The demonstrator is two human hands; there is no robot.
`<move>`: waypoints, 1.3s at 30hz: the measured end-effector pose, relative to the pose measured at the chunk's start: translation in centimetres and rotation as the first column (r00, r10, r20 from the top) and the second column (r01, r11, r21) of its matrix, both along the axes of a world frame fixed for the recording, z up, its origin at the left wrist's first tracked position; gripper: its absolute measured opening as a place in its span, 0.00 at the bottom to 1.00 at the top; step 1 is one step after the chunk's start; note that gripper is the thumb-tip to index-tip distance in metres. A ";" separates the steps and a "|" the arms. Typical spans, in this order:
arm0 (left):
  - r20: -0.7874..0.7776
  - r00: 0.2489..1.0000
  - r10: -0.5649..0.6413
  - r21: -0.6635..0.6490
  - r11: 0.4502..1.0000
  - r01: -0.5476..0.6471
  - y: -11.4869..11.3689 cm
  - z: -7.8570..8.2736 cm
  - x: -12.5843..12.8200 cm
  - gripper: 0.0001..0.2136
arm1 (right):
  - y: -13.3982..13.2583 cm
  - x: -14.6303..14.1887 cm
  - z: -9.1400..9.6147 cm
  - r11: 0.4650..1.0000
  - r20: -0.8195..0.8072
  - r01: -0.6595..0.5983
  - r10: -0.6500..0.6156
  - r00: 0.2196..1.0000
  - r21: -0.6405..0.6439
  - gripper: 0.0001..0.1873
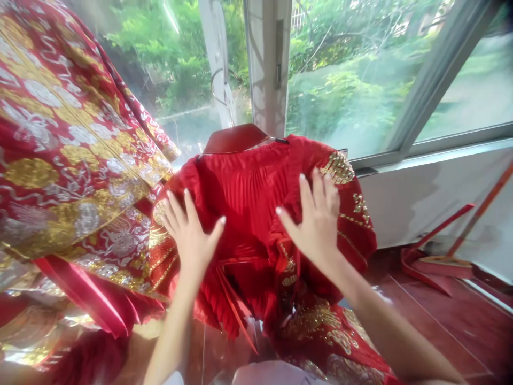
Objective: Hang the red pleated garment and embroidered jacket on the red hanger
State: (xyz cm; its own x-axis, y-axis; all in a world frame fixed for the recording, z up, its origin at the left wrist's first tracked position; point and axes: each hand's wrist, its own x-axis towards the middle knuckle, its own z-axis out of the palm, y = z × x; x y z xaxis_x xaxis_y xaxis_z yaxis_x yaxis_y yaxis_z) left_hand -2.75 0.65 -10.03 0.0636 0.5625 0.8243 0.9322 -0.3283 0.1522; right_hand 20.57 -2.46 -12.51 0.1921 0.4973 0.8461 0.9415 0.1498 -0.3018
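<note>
A red pleated garment (248, 192) with gold embroidery hangs on a dark red hanger (236, 140) in front of a window. My left hand (190, 235) lies flat on its left side, fingers spread and open. My right hand (318, 216) rests flat on its right side near a gold embroidered patch (339, 168), fingers stretched out. Neither hand grips the cloth.
A second red garment (68, 155) with gold and silver brocade hangs at the left, touching the pleated one. Behind stands a large window (352, 69) with a white frame. At the right, a red dustpan-like object (430, 262) lies on the reddish floor (441, 326).
</note>
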 end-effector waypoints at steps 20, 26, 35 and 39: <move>0.216 0.959 -0.186 0.074 0.982 0.174 -9.2 -3.8 5.2 0.13 | -6.2 -4.8 -3.9 0.867 -0.281 -0.347 0.454 0.846 0.357 0.09; 0.420 0.883 -0.209 -0.175 0.936 0.305 -2.6 -8.5 7.0 0.07 | 1.2 -7.4 -8.7 0.923 -0.575 -0.234 0.375 0.727 0.305 0.09; 0.684 0.699 -0.209 -0.091 0.926 0.365 -1.1 -13.1 6.3 0.13 | 1.5 -6.9 -11.3 0.977 -0.877 -0.156 0.200 0.436 0.145 0.22; 0.673 0.698 -0.243 -0.160 0.874 0.459 -0.5 -16.2 6.9 0.12 | 1.4 -6.7 -11.6 0.963 -0.905 -0.248 0.194 0.377 0.103 0.14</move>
